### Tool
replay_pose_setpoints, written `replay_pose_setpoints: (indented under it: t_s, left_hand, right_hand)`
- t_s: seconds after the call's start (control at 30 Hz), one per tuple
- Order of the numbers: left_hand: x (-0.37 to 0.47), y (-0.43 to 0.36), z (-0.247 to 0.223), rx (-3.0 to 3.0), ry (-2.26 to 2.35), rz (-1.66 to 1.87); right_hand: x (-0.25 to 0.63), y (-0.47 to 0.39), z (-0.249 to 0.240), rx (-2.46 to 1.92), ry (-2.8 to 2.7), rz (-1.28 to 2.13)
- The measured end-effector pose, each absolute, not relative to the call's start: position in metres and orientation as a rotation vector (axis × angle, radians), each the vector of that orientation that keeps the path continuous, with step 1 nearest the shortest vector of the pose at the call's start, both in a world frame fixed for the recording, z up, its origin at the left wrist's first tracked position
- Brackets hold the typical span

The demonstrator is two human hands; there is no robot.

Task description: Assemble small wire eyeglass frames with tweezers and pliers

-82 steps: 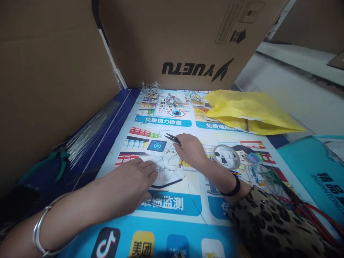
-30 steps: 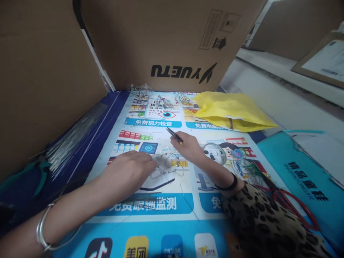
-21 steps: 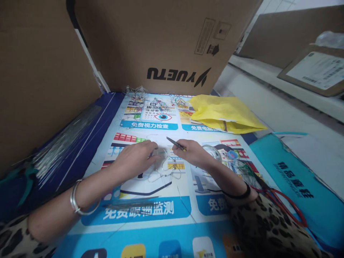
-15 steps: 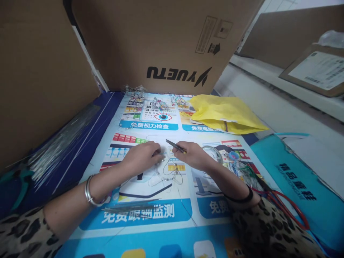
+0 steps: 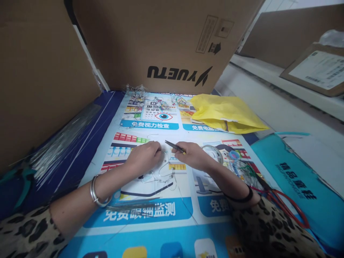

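My left hand (image 5: 147,156) is closed at the middle of the printed sheet (image 5: 172,135), its fingertips pinching one end of a thin beaded wire (image 5: 163,176). The wire hangs in loose loops below the fingers, with small beads along it. Just to the right, my right hand (image 5: 192,154) is wrapped round dark-tipped pliers (image 5: 173,145), whose points face up and left towards my left hand without touching it. Loose straight wires (image 5: 131,207) lie on the sheet in front of my left forearm.
Upright cardboard (image 5: 172,39) stands behind and at left. A bundle of wires (image 5: 59,147) and teal-handled pliers (image 5: 25,182) lie left. On the right are a yellow bag (image 5: 228,111), a tape roll (image 5: 213,152), red-handled scissors (image 5: 291,206) and a teal box (image 5: 292,179). Wire tangles (image 5: 161,103) lie at the back.
My left hand has turned slightly, its fingers now closer together, and the beaded wire has shifted with it. My right hand and the pliers have barely moved.
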State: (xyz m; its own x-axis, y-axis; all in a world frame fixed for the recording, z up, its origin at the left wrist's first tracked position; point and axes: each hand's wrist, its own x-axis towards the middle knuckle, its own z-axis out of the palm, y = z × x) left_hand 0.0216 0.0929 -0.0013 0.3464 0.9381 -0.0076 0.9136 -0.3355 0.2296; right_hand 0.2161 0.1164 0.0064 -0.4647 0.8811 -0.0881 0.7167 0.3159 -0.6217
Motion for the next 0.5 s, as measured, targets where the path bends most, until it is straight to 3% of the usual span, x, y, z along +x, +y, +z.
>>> replay_pose_setpoints:
  t_s: [0.5]
  left_hand:
    - [0.0233, 0.0914, -0.0038, 2.226, 1.674, 0.245]
  right_hand:
    - [0.2117, 0.1147, 0.0028, -1.375, -2.173, 1.101]
